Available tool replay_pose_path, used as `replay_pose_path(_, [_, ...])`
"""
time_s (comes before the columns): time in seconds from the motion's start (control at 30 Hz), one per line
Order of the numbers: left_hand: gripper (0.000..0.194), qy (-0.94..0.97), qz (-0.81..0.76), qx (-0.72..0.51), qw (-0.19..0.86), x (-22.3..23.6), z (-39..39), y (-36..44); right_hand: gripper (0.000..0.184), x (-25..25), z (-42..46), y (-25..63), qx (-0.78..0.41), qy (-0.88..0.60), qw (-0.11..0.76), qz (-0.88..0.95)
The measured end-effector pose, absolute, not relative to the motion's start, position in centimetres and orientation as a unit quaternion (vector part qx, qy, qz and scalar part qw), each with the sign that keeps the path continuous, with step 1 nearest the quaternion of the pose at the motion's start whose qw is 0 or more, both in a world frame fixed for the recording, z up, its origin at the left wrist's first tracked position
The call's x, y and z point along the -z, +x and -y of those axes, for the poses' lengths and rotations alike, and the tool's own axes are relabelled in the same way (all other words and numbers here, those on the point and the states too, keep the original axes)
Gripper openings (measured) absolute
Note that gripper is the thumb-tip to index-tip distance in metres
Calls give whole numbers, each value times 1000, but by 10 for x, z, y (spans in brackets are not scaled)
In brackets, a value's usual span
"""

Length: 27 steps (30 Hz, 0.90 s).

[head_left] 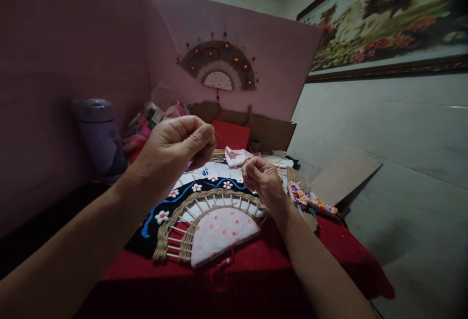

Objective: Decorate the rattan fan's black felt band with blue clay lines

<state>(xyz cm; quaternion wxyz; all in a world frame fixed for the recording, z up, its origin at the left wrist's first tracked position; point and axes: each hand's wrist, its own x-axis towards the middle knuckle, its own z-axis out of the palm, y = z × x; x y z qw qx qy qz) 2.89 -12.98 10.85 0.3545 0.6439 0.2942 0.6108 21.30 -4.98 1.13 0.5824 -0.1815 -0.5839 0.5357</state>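
My left hand (pixel 186 141) is raised over the left part of a handmade fan, its thumb and fingers pinched together; any thread or other fine thing in the pinch is too faint to name. Lower and to the right, my right hand (pixel 263 178) is also closed in a pinch above the fan's right edge, its contents hidden. Beneath both lies the fan (pixel 175 216), with a black band, white flowers, blue wavy lines, woven cord and thin sticks. Its half-round base (pixel 224 234) is pale pink with red dots. A red cord (pixel 223 263) with a bead hangs from it.
A red cloth (pixel 343 246) covers the table. At left stands a purple bottle (pixel 100 136). Another fan (pixel 219 65) hangs on the pink panel behind. Red card (pixel 232 135), pink fabric (pixel 237 157) and flowered fabric (pixel 310 198) lie beyond and right of the hands.
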Motion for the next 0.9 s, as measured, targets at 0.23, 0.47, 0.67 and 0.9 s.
replay_pose_path(0.23, [15, 653, -355, -559, 368, -90, 116, 35, 22, -32, 66, 208, -420, -219, 586, 657])
replay_pose_path(0.47, [21, 638, -274, -540, 475, -86, 119, 58, 19, -69, 116, 212, -101, -228, 520, 817])
replay_pose_path(0.67, [20, 710, -237, -534, 393, -87, 126, 68, 18, -90, 133, 233, -99, -230, 377, 892])
replay_pose_path(0.9, [18, 732, -243, -435, 464, -93, 125, 61, 23, -102, 136, 250, 91, -255, 225, 936])
